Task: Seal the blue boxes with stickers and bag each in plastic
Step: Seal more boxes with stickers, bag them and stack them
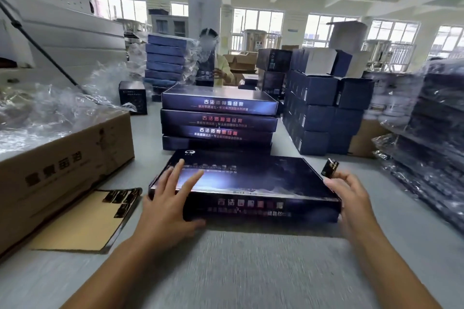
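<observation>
A flat dark blue box (251, 178) lies on the grey table right in front of me. My left hand (170, 195) rests flat on its lid at the left end, fingers straight, thumb along the front side. My right hand (351, 198) is at the box's right front corner and pinches a small black and gold sticker (330, 168) that stands up above the corner. A brown backing sheet (82, 223) with several more stickers (120, 199) lies to the left. Behind the box stands a stack of like blue boxes (218, 118).
An open cardboard carton (62, 158) full of clear plastic bags (45, 113) stands at the left. Bagged boxes (426, 138) are piled at the right, smaller blue cartons (319, 108) behind them. Another person (216, 65) works at the far side of the table.
</observation>
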